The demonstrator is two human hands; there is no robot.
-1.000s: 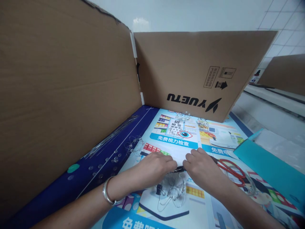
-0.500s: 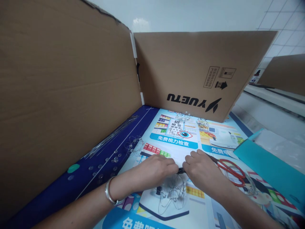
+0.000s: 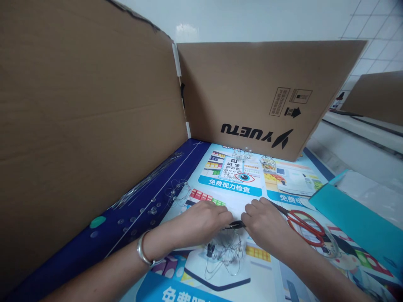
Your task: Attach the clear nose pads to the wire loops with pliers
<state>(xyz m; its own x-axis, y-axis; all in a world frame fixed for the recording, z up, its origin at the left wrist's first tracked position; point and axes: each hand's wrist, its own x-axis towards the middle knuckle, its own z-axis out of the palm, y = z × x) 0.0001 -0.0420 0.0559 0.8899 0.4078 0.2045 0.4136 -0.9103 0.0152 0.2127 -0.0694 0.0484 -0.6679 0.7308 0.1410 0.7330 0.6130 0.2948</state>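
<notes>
My left hand (image 3: 206,220), with a silver bangle at the wrist, is closed in a pinch near the middle of the table. My right hand (image 3: 262,220) is closed just to its right. A thin black strip (image 3: 236,225) spans the gap between them; its exact kind is unclear. Below it is a tangled bundle of thin silvery wire with clear beads (image 3: 225,253), also touching or near my left fingertips. Fingers hide where the wire is gripped. Red-handled scissors (image 3: 307,228) lie beside my right hand, their dark blades partly behind it.
Tall cardboard panels (image 3: 267,92) stand at the left and back. Loose clear beads (image 3: 153,209) and straight wires (image 3: 147,178) lie on the blue strip at left. More beaded wire clusters (image 3: 267,162) sit farther back. A teal folder (image 3: 359,226) lies at right.
My left hand has shifted slightly left, so more of the black strip shows between the hands. The wire bundle has swung a little left. My right hand has barely moved.
</notes>
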